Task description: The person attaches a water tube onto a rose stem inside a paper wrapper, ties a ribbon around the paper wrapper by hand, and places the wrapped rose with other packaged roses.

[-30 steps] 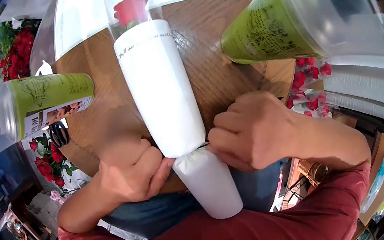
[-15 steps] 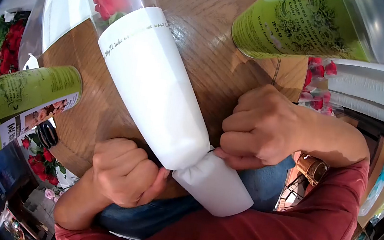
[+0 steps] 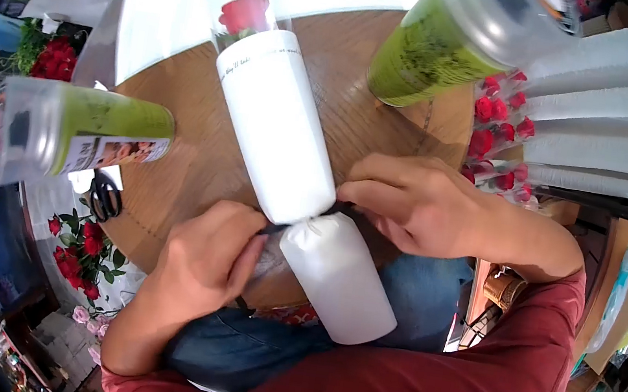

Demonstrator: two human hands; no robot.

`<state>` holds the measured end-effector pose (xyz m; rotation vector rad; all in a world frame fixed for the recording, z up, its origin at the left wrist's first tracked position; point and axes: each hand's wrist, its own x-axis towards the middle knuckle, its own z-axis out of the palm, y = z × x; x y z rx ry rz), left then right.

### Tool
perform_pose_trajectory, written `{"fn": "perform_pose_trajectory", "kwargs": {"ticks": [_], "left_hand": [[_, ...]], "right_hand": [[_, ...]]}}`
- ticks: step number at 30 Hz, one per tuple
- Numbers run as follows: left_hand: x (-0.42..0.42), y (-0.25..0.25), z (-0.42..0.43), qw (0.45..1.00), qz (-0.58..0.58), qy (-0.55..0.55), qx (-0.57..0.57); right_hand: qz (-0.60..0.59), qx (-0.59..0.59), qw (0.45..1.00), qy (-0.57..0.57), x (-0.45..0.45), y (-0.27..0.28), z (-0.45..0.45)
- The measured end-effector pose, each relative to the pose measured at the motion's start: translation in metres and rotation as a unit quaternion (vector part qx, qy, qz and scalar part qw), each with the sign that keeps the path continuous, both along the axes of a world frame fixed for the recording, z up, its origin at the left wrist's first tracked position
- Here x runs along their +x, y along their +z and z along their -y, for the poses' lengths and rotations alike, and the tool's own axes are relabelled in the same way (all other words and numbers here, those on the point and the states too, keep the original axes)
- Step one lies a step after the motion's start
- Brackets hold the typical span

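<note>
From here I see the table [image 3: 186, 140] beyond my grip and the wrap [image 3: 283, 128] running through it, gathered between my fingertips. One can [image 3: 427, 60] sits past my right hand [image 3: 417, 206], a second can [image 3: 112, 130] past my left hand [image 3: 212, 250]; both curl inward, on what I cannot tell. The rose [image 3: 244, 14] shows beyond.

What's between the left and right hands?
The gathered waist of the white wrap around the red rose lies between the left hand and right hand; the head view shows it.
</note>
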<state>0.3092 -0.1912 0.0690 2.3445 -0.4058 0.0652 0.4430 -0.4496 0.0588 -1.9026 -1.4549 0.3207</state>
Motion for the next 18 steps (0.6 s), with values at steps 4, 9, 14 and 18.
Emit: {"fn": "perform_pose_trajectory", "kwargs": {"ticks": [4, 9, 14, 18], "left_hand": [[-0.016, 0.003, -0.007, 0.997, 0.041, 0.058, 0.002], [-0.030, 0.019, -0.011, 0.985, 0.109, 0.126, 0.040], [-0.067, 0.001, -0.032, 0.971, 0.040, 0.191, 0.141], [-0.082, 0.019, -0.027, 0.962, -0.001, 0.253, 0.102]], "right_hand": [[-0.027, 0.074, 0.994, -0.070, -0.009, 0.016, 0.014], [0.039, 0.062, 0.983, -0.168, -0.022, 0.018, 0.034], [0.143, -0.076, 0.961, -0.224, -0.046, 0.002, 0.055], [-0.139, 0.013, 0.943, -0.303, -0.052, 0.001, 0.059]]}}
